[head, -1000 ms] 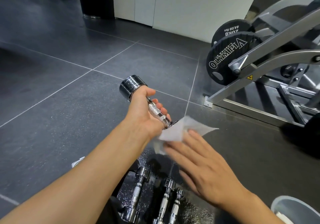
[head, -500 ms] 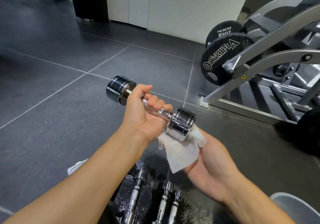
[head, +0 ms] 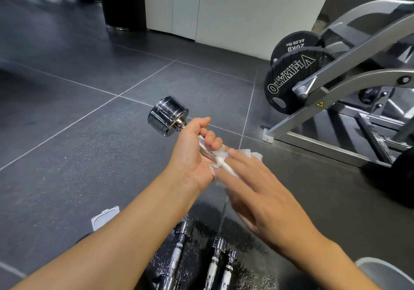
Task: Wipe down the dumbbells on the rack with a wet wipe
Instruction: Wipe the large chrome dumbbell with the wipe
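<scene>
My left hand [head: 192, 155] grips the knurled handle of a chrome dumbbell [head: 168, 116], held above the floor with its far head pointing up and left. The near head is hidden under a white wet wipe [head: 226, 163]. My right hand [head: 257, 191] lies over that wipe with the fingers stretched out, pressing it onto the near end of the dumbbell. Below my arms, three more chrome dumbbells [head: 216, 260] lie side by side on the black rack [head: 201, 220].
A grey weight machine [head: 336, 83] carrying black Olympia plates [head: 289, 81] stands at the right. A small white lid [head: 105, 217] lies on the dark tiled floor at the left. A grey rounded object [head: 380, 271] shows at the bottom right corner.
My right hand has turned from cupping the wipe under the dumbbell's near head to lying over it, palm down. The dumbbell's far head has tilted upward and to the right.
</scene>
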Demonstrator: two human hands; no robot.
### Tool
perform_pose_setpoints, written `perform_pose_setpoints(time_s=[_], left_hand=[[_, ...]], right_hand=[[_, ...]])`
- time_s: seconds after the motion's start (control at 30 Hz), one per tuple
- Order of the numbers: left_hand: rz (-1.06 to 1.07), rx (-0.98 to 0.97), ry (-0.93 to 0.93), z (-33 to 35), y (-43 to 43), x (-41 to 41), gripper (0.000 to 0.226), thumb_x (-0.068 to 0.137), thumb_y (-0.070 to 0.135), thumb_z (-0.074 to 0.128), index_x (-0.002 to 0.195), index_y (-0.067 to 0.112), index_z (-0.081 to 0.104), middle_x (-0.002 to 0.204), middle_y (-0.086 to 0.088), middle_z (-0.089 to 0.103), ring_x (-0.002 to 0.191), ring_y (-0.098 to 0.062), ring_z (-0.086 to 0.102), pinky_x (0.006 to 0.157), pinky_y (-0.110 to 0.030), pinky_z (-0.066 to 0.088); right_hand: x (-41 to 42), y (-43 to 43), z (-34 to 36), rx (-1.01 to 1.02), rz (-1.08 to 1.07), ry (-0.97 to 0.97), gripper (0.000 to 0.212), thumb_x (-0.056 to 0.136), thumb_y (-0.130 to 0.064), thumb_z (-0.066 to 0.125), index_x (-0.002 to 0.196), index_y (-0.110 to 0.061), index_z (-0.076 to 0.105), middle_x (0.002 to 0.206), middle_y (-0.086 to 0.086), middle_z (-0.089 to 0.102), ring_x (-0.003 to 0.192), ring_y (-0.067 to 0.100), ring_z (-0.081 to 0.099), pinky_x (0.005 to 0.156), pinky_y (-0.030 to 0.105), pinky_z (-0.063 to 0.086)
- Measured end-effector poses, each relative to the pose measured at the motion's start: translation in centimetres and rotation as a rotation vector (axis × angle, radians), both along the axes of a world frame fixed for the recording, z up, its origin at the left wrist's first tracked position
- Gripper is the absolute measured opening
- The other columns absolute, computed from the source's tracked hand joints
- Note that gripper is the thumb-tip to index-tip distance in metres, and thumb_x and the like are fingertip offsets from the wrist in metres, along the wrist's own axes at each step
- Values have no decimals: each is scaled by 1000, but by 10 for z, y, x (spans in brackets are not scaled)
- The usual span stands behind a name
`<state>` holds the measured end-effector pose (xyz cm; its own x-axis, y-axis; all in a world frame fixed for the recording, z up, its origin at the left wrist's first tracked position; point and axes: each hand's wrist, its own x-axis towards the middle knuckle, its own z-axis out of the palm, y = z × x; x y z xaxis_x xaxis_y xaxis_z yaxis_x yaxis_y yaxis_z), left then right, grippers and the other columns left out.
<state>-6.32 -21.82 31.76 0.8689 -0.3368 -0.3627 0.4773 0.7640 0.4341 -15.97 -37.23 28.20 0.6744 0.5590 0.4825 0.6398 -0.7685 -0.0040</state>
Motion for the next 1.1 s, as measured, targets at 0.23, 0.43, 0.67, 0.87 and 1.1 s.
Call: perform_pose_setpoints(time_s=[0.23,0.43,0.67,0.87,1.1], left_hand=[[-41,-72,31,-2,-4,-7,41,96,17,59,62,22,38,55,4,32,48,-14,32,62,-29,38],[-123,-46,20,-2,-2,-13,34,95,20,65,65,20,49,68,0,63,60,-17,63,80,-35,53],[-154,49,33,-7,-15,-22,19,99,29,63,84,19,61,101,-5,81,87,-27,79,91,-50,56],[-233,78,60,-2,-22,-38,30,100,45,60,90,18,67,74,-5,69,65,-20,70,70,-32,56],[-371,211,45,-12,-28,-44,32,84,50,69,75,20,64,70,-2,62,67,-21,65,67,-35,50]], right_hand=[[-13,31,10,1300,-277,561,26,102,-34,62,128,-31,63,112,-20,71,97,-1,69,80,18,56],[0,7,37,1106,-609,726,33,107,-38,49,88,-29,75,86,-10,75,80,12,66,75,30,52],[10,17,56,840,-352,358,33,111,-41,41,133,-45,65,121,-23,69,107,-3,65,87,24,53],[22,36,48,-23,-585,477,34,107,-47,30,126,-35,56,124,-7,46,122,19,37,98,39,30],[30,19,49,299,-581,740,12,96,-42,63,96,-30,61,88,-7,70,82,15,65,66,30,49]])
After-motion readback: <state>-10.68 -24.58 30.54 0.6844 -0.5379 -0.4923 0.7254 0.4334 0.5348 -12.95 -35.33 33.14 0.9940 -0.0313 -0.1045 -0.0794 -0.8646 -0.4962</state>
